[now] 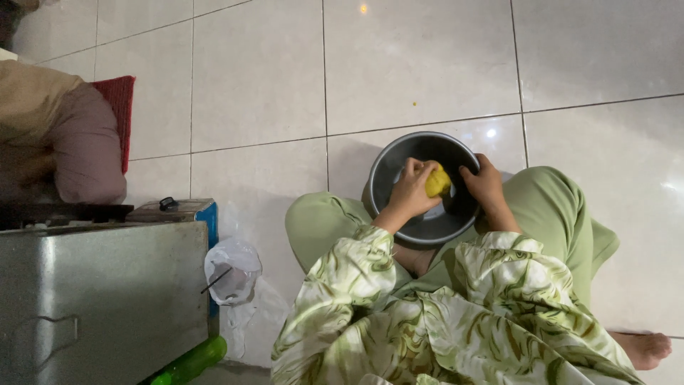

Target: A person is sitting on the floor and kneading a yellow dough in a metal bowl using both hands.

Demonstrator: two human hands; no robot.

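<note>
Yellow dough lump held inside a metal bowl on the person's lap.
The left hand closes around the yellow dough in the bowl; the right hand grips the bowl's right rim, above the tiled floor.

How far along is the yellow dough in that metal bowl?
Done, it seems: the yellow dough is already gathered into one lump, with no loose bits visible in the metal bowl. In hand: the left hand presses on the lump while the right hand grips the bowl's rim. Left: nothing is shaped or portioned yet; no separate pieces show.
</note>
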